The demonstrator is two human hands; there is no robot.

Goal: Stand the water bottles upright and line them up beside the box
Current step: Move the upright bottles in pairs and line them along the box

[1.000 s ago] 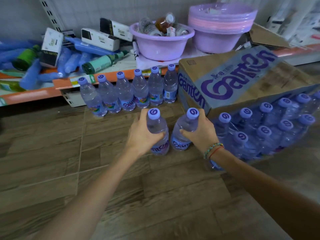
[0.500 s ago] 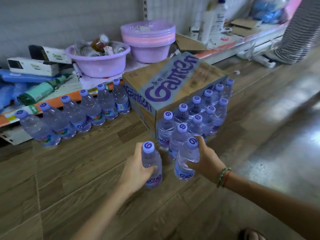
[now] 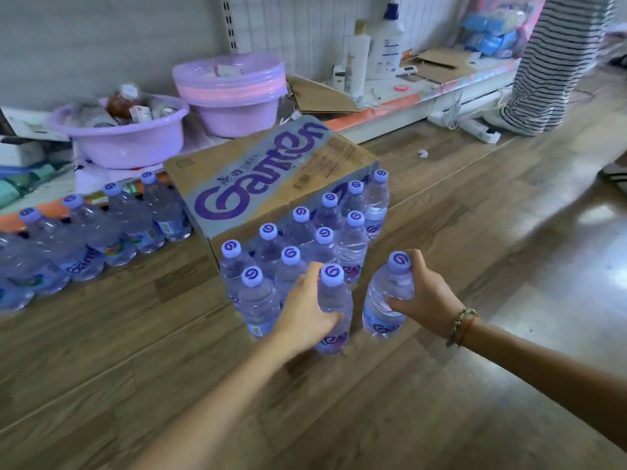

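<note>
Both my forearms are bare, with no sleeves reaching into view. My left hand [image 3: 307,308] wears nothing: no ring, no watch, no band at the wrist. My right hand [image 3: 427,300] has two thin bracelets stacked at the wrist: a beaded bracelet [image 3: 458,323] of small greenish and dull gold-toned beads, and right beside it, on the forearm side, a slim red string bracelet [image 3: 467,330]. The two bands touch each other.
</note>
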